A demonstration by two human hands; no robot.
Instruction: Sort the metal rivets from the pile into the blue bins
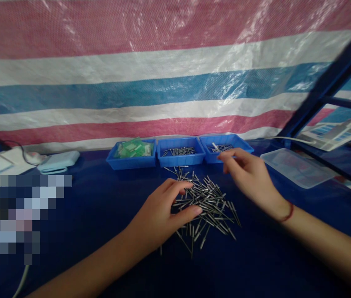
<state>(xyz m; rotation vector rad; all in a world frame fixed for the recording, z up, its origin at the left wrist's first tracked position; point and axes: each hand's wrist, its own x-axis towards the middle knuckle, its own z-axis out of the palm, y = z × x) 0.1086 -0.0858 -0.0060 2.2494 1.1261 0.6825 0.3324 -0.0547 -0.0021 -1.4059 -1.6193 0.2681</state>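
Note:
A loose pile of blind rivets (208, 198) with thin metal stems lies on the dark blue table. Over its left side is my left hand (161, 211), thumb and index finger spread apart, with no rivet visibly gripped. My right hand (250, 174) hovers at the front edge of the right blue bin (229, 157), fingers curled in towards the thumb. Just past those fingertips shows a pale rivet (215, 146); whether it touches them I cannot tell. More rivets lie in that bin and in the middle blue bin (181, 160).
The left blue bin (131, 164) holds green and clear packets. A clear plastic lid or tray (298, 167) lies at the right. Light blue case (59, 161) and white items stand at the left. Striped sheeting (163, 91) hangs behind, with a dark metal frame (327, 87) at the right.

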